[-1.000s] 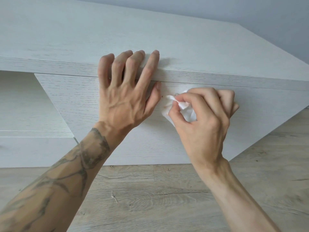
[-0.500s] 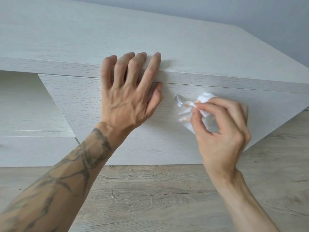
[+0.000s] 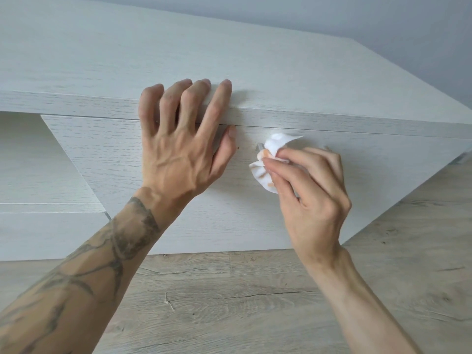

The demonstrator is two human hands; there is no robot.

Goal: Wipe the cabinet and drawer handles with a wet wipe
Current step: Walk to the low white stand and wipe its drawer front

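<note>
A low white wood-grain cabinet (image 3: 281, 72) fills the upper view, its drawer front (image 3: 127, 154) below the top board. My right hand (image 3: 314, 190) pinches a crumpled white wet wipe (image 3: 270, 149), stained orange in places, wrapped round a small metal handle (image 3: 260, 146) on the drawer front. Only the handle's left end shows; my fingers and the wipe hide the remainder. My left hand (image 3: 178, 149) rests flat on the cabinet's front edge, fingers spread over the top board, thumb on the drawer front.
Pale wood-plank floor (image 3: 229, 302) lies below the cabinet. At the left are an open recess and more white panels (image 3: 38, 175). A grey wall (image 3: 383, 21) stands behind the cabinet.
My right hand slid the wipe to the right along the handle, uncovering the handle's left end. My left hand stayed on the cabinet edge.
</note>
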